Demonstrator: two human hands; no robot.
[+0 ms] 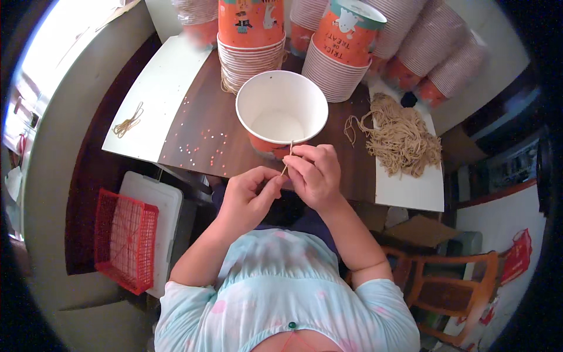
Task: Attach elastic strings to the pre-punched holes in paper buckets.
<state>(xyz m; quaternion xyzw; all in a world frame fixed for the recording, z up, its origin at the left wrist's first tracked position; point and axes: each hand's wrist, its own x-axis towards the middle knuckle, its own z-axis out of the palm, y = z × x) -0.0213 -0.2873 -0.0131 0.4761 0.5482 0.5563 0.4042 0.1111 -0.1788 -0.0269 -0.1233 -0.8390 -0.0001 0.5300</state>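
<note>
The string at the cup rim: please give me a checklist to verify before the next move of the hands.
1. Both hands pinch the string: ok, left hand and right hand grip it.
2. String reaches the rim of the white cup: ok.
3. String passes through a hole: cannot tell.
4. Cup upright on the table: ok.
5. Spare strings near: ok, beside the right hand.

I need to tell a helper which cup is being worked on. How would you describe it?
On the dark wooden table, before the stacked orange cups, stands one cup alone. Both hands hold a string at its rim; only it shows an open white inside.
</note>
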